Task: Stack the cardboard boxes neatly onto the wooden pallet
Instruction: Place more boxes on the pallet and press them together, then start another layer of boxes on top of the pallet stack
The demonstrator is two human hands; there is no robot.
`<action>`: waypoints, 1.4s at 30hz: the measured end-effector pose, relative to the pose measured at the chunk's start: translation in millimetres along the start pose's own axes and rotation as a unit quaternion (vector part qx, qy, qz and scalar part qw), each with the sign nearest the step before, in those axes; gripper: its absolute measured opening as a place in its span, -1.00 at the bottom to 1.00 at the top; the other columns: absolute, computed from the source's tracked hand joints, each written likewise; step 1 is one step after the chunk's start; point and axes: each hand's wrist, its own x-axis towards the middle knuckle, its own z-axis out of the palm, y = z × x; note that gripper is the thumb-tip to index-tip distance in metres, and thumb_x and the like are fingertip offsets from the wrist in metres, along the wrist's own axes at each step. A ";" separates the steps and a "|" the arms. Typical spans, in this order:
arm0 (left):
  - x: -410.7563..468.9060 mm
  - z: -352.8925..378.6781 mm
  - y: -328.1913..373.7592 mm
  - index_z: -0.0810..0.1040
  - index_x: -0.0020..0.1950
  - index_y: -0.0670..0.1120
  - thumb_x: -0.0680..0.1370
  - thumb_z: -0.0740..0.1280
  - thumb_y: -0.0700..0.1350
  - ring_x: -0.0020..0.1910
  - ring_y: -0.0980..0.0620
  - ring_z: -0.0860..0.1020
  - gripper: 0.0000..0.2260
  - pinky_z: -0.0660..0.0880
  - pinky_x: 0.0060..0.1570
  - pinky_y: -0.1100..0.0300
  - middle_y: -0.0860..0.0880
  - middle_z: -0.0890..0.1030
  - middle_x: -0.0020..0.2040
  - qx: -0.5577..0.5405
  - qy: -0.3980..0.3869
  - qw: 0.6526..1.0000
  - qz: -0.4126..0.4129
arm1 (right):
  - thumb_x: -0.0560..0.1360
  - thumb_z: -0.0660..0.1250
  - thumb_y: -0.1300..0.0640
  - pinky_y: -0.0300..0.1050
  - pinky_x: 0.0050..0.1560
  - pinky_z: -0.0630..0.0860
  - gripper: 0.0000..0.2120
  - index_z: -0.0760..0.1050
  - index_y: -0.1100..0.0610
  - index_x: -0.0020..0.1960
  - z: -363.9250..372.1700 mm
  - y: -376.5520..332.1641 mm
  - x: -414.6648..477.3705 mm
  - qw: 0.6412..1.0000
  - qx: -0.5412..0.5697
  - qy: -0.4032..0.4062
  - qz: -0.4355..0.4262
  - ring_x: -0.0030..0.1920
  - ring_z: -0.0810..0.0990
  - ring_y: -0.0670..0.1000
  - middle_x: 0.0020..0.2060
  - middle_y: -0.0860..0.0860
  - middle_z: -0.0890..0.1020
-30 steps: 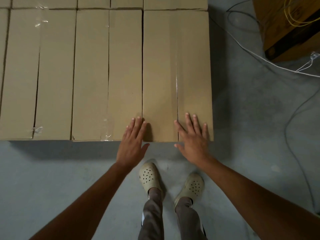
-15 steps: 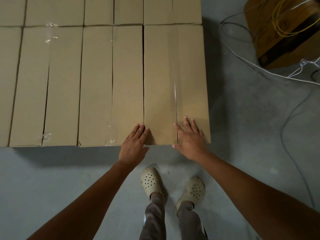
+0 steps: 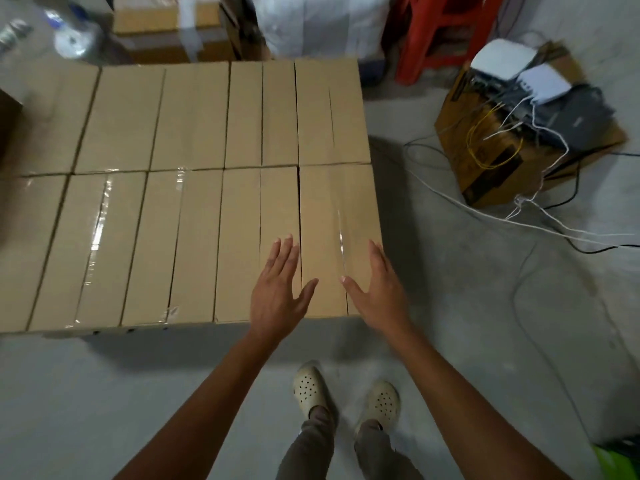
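Grey concrete floor (image 3: 485,323) carries a low block of cardboard boxes (image 3: 194,202), two rows deep and packed side to side. The wooden pallet is hidden beneath them. At the near right corner of the block sits the corner box (image 3: 322,216), long and narrow, with clear tape down its top seam.

The left hand (image 3: 277,292) lies over the joint between this box and its neighbour. The right hand (image 3: 377,289) is at the box's outer right edge. Both have straight fingers held close together and thumbs spread, gripping nothing. They seem to rest flat on the cardboard, though contact is hard to confirm from above.

The box looks stiff and dry. Its weight cannot be read, but a sealed carton this long would likely want both palms on its opposite long sides, or under its ends, rather than on the slick tape.

Right of the block, loose cables (image 3: 485,216) trail across the floor from a carton (image 3: 485,161) loaded with electronics, a trip risk when stepping that way. A red stool (image 3: 440,26) stands beyond the far right corner.
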 end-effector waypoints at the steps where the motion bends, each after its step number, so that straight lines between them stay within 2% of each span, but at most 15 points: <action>1: -6.7 -18.3 9.3 0.22 0.59 -0.16 0.61 0.13 0.25 0.60 -0.03 0.09 -0.32 0.24 0.46 0.03 -0.03 0.14 0.60 -0.005 0.013 1.000 0.005 | 0.59 0.33 -0.11 0.02 0.49 0.22 -0.20 -0.03 0.04 0.65 -12.0 -12.8 -16.2 1.000 0.017 0.018 -0.001 0.60 0.14 0.09 0.63 0.06 0.08; 6: -54.0 -87.9 45.0 0.22 0.59 -0.11 0.61 0.16 0.23 0.61 -0.01 0.06 -0.36 0.25 0.43 -0.03 -0.02 0.17 0.60 -0.050 0.063 0.997 0.002 | 0.57 0.34 -0.14 0.02 0.46 0.27 -0.18 -0.05 -0.03 0.64 -55.7 -53.0 -97.6 0.996 0.051 0.064 -0.018 0.58 0.17 0.05 0.62 0.01 0.11; 10: -102.2 -115.2 66.3 0.22 0.59 -0.10 0.61 0.16 0.23 0.61 0.01 0.06 -0.36 0.29 0.44 -0.12 -0.04 0.19 0.61 -0.059 0.061 0.996 0.019 | 0.54 0.35 -0.19 0.04 0.49 0.29 -0.17 -0.11 -0.14 0.59 -73.5 -61.8 -160.7 0.995 0.053 0.068 -0.057 0.58 0.15 0.03 0.62 0.00 0.11; 14: -154.5 -125.7 83.1 0.16 0.60 -0.10 0.61 0.17 0.21 0.62 -0.01 0.06 -0.35 0.26 0.49 -0.15 -0.06 0.17 0.61 -0.060 0.058 0.996 0.027 | 0.55 0.36 -0.17 -0.06 0.45 0.22 -0.17 -0.05 -0.07 0.63 -82.8 -52.6 -212.2 0.993 0.029 0.064 -0.092 0.57 0.12 -0.04 0.62 -0.03 0.10; 17: -198.8 -128.1 90.4 0.18 0.61 -0.09 0.61 0.18 0.21 0.63 0.04 0.03 -0.35 0.30 0.47 -0.15 -0.04 0.14 0.63 -0.073 0.086 0.994 -0.002 | 0.54 0.35 -0.18 -0.06 0.46 0.21 -0.18 -0.01 -0.05 0.63 -85.0 -43.3 -246.5 0.991 0.035 0.055 -0.115 0.56 0.11 -0.09 0.62 -0.04 0.11; 20: -249.2 -129.0 95.1 0.19 0.62 -0.08 0.61 0.19 0.21 0.63 0.07 0.02 -0.35 0.30 0.46 -0.10 -0.02 0.12 0.64 -0.100 0.116 0.987 -0.054 | 0.52 0.30 -0.27 -0.08 0.48 0.20 -0.18 -0.05 -0.09 0.61 -81.5 -36.9 -277.6 0.990 0.041 0.028 -0.130 0.57 0.12 -0.06 0.62 -0.05 0.11; 25: -327.7 -135.3 96.3 0.23 0.60 -0.08 0.60 0.22 0.19 0.62 0.00 0.10 -0.36 0.27 0.37 0.09 -0.05 0.15 0.63 -0.078 0.176 0.975 -0.114 | 0.49 0.22 -0.31 -0.14 0.45 0.16 -0.18 -0.01 -0.07 0.62 -61.8 -43.3 -314.2 0.982 0.023 -0.031 -0.183 0.52 0.05 -0.21 0.62 -0.10 0.09; 28: -369.8 -145.6 90.1 0.23 0.60 -0.10 0.60 0.23 0.18 0.61 -0.02 0.13 -0.36 0.27 0.38 0.09 -0.05 0.17 0.63 -0.059 0.204 0.966 -0.149 | 0.49 0.23 -0.29 -0.17 0.43 0.16 -0.20 0.00 -0.09 0.61 -43.5 -58.1 -333.1 0.974 0.024 -0.073 -0.215 0.51 0.05 -0.22 0.61 -0.10 0.11; 31: -407.1 -161.8 78.2 0.23 0.60 -0.09 0.60 0.23 0.19 0.61 0.00 0.14 -0.36 0.24 0.42 0.12 -0.03 0.17 0.62 -0.045 0.237 0.951 -0.192 | 0.54 0.27 -0.28 -0.18 0.44 0.16 -0.23 0.03 -0.08 0.61 -19.6 -77.2 -348.7 0.960 0.018 -0.111 -0.256 0.55 0.08 -0.16 0.61 -0.07 0.13; 34: -440.4 -181.4 63.5 0.23 0.60 -0.08 0.59 0.22 0.21 0.59 -0.01 0.17 -0.35 0.21 0.43 0.11 -0.05 0.20 0.61 -0.034 0.268 0.931 -0.244 | 0.55 0.30 -0.23 -0.11 0.48 0.20 -0.23 0.04 -0.07 0.63 7.0 -99.3 -363.4 0.945 -0.001 -0.149 -0.291 0.58 0.10 -0.10 0.61 -0.07 0.13; 36: -461.1 -194.6 51.7 0.25 0.59 -0.09 0.58 0.22 0.22 0.58 -0.01 0.19 -0.34 0.23 0.42 0.08 -0.05 0.22 0.60 -0.035 0.289 0.917 -0.273 | 0.56 0.28 -0.25 -0.07 0.49 0.23 -0.24 0.03 -0.09 0.63 26.1 -115.6 -373.4 0.934 -0.014 -0.173 -0.314 0.58 0.10 -0.09 0.62 -0.09 0.12; 42: -518.8 -238.9 -2.0 0.29 0.57 -0.10 0.58 0.23 0.19 0.55 0.02 0.24 -0.36 0.29 0.40 0.05 -0.05 0.28 0.57 -0.032 0.342 0.883 -0.319 | 0.51 0.20 -0.33 -0.11 0.48 0.22 -0.24 0.01 -0.15 0.61 96.3 -180.9 -399.9 0.902 -0.031 -0.228 -0.365 0.58 0.10 -0.12 0.61 -0.12 0.12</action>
